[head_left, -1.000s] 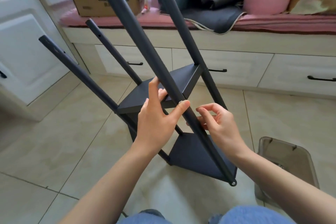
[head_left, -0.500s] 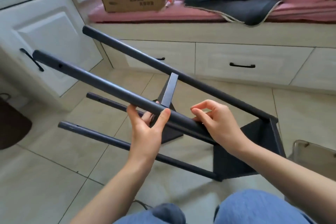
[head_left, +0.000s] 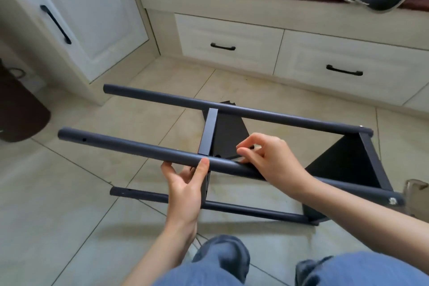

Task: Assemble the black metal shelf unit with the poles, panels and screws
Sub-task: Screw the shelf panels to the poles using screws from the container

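Observation:
The black shelf unit lies on its side on the tiled floor, poles pointing left. Its near upper pole (head_left: 130, 147) crosses in front of me, and the far pole (head_left: 267, 115) runs behind it. A lower pole (head_left: 243, 209) lies near the floor. The middle panel (head_left: 209, 132) stands edge-on between the poles, and the end panel (head_left: 343, 165) sits at the right. My left hand (head_left: 185, 183) grips the near pole from below, thumb over the top, just beside the middle panel. My right hand (head_left: 271, 162) rests on the same pole and pinches a thin black tool (head_left: 233, 157), which looks like a hex key.
A clear plastic box (head_left: 415, 193) sits at the right edge, beside the pole ends. A dark brown bin (head_left: 18, 109) stands at the left. White drawers (head_left: 232, 46) and a cupboard door (head_left: 92, 18) close the back. My knees (head_left: 220, 260) are just below the frame.
The shelf frame has swung from steeply upright down onto its side, poles now level and pointing left. Both hands have stayed on the near pole throughout.

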The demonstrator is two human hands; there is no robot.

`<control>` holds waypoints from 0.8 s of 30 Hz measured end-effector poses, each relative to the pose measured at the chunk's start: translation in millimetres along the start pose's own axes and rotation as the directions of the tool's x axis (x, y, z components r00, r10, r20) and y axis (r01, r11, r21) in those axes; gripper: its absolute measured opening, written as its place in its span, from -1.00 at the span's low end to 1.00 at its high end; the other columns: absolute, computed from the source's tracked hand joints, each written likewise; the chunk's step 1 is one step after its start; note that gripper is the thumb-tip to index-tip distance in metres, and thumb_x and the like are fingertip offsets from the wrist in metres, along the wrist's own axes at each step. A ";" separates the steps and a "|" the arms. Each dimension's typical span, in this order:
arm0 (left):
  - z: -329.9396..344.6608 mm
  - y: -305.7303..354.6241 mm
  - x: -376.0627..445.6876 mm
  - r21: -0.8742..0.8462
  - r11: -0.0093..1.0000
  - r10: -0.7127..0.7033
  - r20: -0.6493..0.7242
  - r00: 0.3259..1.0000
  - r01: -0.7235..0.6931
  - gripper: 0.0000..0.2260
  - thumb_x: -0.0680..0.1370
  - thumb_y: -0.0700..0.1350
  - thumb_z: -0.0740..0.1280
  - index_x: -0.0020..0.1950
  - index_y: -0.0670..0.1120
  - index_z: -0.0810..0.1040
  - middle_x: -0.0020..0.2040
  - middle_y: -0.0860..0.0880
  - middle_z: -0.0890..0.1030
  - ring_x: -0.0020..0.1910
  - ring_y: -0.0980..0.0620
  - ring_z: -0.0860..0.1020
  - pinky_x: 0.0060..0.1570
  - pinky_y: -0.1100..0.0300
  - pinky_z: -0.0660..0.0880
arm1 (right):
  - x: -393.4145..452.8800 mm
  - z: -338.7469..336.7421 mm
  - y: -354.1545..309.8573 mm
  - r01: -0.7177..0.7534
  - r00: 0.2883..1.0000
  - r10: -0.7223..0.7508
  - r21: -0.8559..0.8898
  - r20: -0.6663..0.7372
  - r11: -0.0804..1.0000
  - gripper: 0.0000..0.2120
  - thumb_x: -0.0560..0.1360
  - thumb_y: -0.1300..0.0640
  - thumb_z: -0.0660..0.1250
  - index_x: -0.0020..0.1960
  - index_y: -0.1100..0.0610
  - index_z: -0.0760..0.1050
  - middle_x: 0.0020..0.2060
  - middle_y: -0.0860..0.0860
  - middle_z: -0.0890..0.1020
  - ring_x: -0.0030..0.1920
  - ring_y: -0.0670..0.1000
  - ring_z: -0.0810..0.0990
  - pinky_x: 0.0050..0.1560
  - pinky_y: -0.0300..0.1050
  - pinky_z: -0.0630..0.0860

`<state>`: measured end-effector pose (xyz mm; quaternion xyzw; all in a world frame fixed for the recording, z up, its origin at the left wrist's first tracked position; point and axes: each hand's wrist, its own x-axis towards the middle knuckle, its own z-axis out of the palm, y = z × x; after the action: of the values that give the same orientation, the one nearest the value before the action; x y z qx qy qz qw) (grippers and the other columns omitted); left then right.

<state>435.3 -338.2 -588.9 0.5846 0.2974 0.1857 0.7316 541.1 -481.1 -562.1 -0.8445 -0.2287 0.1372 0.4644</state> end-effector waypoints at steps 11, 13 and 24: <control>-28.3 -30.7 22.9 -0.166 0.986 -0.009 0.008 1.000 0.010 -0.43 0.53 -0.09 0.37 0.45 -0.05 0.16 -0.12 0.13 0.69 0.07 0.20 0.62 0.30 0.16 0.44 | 11.0 31.8 1.1 -0.017 0.997 0.024 -0.101 0.077 0.995 -0.97 0.57 0.10 0.35 -0.04 0.01 0.57 -0.30 -0.09 0.69 -0.22 -0.15 0.68 -0.07 -0.16 0.61; -28.5 -32.8 25.3 -0.170 0.985 -0.002 0.012 1.000 0.004 -0.42 0.50 -0.06 0.37 0.44 -0.05 0.16 -0.09 0.11 0.70 0.07 0.21 0.62 0.27 0.17 0.45 | 12.9 30.5 1.4 -0.023 0.996 0.030 -0.083 0.083 0.996 -0.95 0.55 0.11 0.37 -0.08 -0.02 0.57 -0.31 -0.11 0.69 -0.22 -0.15 0.68 -0.10 -0.21 0.59; -27.5 -44.2 38.7 -0.191 0.982 0.001 -0.009 1.000 -0.003 -0.60 0.47 -0.08 0.36 0.23 0.16 0.30 -0.01 0.07 0.68 0.13 0.13 0.58 0.26 0.10 0.43 | 66.3 33.2 -0.3 -0.453 0.838 0.286 0.301 0.465 0.839 -0.92 0.50 0.25 0.42 -0.04 0.19 0.68 -0.18 0.11 0.73 -0.18 -0.03 0.66 0.03 -0.10 0.63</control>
<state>443.2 -304.7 -643.9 0.5113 0.2807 0.2166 0.7829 583.1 -423.0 -580.8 -0.7134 -0.1150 0.4401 0.5330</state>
